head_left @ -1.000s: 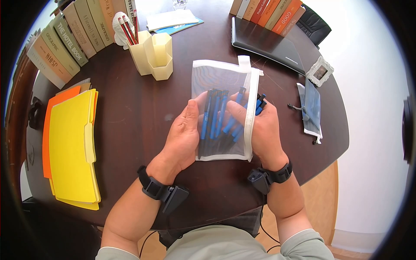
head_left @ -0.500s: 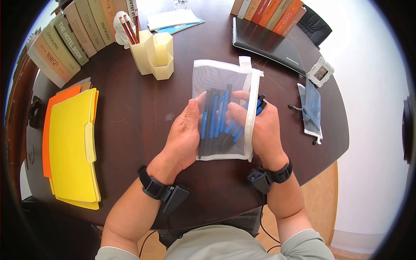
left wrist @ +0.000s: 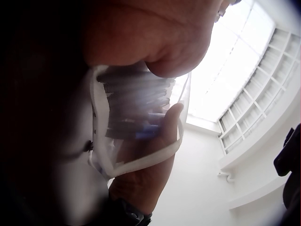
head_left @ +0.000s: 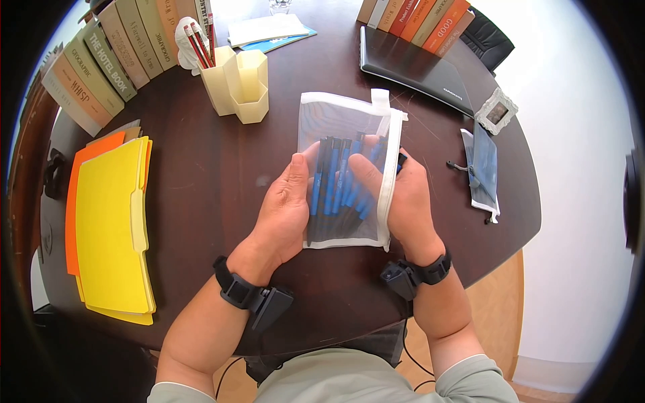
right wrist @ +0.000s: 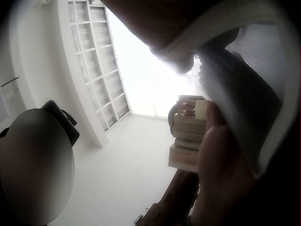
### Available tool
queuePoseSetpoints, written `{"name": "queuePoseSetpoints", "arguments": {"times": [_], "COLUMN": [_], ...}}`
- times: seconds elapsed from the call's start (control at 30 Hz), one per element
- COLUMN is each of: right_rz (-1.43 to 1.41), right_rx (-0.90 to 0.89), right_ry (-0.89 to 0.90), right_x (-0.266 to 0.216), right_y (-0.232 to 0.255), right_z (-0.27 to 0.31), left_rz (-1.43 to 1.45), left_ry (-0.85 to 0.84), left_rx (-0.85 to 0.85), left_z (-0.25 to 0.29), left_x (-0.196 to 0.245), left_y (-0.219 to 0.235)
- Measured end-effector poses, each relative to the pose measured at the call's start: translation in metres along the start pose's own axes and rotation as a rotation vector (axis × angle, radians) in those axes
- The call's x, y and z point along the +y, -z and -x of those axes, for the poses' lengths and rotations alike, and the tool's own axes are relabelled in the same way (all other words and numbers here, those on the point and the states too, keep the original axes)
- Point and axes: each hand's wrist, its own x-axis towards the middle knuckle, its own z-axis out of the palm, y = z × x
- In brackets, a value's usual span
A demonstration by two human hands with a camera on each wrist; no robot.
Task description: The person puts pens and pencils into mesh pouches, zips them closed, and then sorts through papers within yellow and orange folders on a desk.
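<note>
A white mesh zip pouch [head_left: 344,107] with a white border stands upright between the hands in the head view. Several blue pens [head_left: 334,176] with dark ends show through its mesh, most of them side by side. My left hand [head_left: 285,208] holds the pouch by its left side, thumb in front and fingers behind. My right hand [head_left: 411,205] reaches in past the zip edge [head_left: 388,181], its thumb over the slanted pens on the right. A dark pen end sticks out beside the right forefinger. In the left wrist view the pens [left wrist: 136,103] lie bundled inside the mesh.
A cream pencil holder [head_left: 252,91] with red pencils stands behind. Yellow folders [head_left: 111,228] lie at the left, a second pouch [head_left: 482,174] at the right. A closed laptop [head_left: 416,70], a small picture frame [head_left: 497,111] and rows of books [head_left: 101,70] stand farther back.
The slanted pens in the right hand have moved left, deeper into the pouch, and fewer ends stick out past the zip edge. The left hand has stayed in place.
</note>
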Motion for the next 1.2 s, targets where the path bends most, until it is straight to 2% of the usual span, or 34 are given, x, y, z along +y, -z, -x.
{"name": "queuePoseSetpoints", "arguments": {"times": [0.1,0.2,0.4,0.5,0.8,0.9,1.2], "right_rz": [-0.024,0.029,0.053,-0.018,0.064,0.141,0.264], "right_rx": [-0.018,-0.036,-0.028,-0.034,-0.022,-0.032,-0.027], "right_ry": [0.020,-0.042,-0.006,-0.033,0.119,0.070,0.075], "right_x": [0.0019,-0.0054,-0.0031,0.0009,0.0033,-0.0052,-0.0060], "right_y": [0.0004,0.0023,0.0027,0.0016,-0.0022,0.0004,0.0004], "right_z": [-0.0013,0.0017,0.0013,0.0010,0.0008,0.0037,0.0040], "left_rz": [-0.008,-0.025,-0.018,-0.021,-0.009,-0.008,-0.021], "left_ry": [0.002,0.001,0.000,-0.002,-0.013,0.009,0.012], "left_rx": [-0.001,-0.009,-0.027,-0.016,-0.016,-0.022,-0.008], "left_z": [-0.0002,0.0003,0.0020,0.0028,0.0012,0.0023,0.0024], "left_x": [0.0002,-0.0003,0.0033,0.0047,0.0019,0.0034,0.0039], "left_y": [0.0000,0.0026,-0.0009,-0.0037,-0.0013,-0.0003,-0.0011]}}
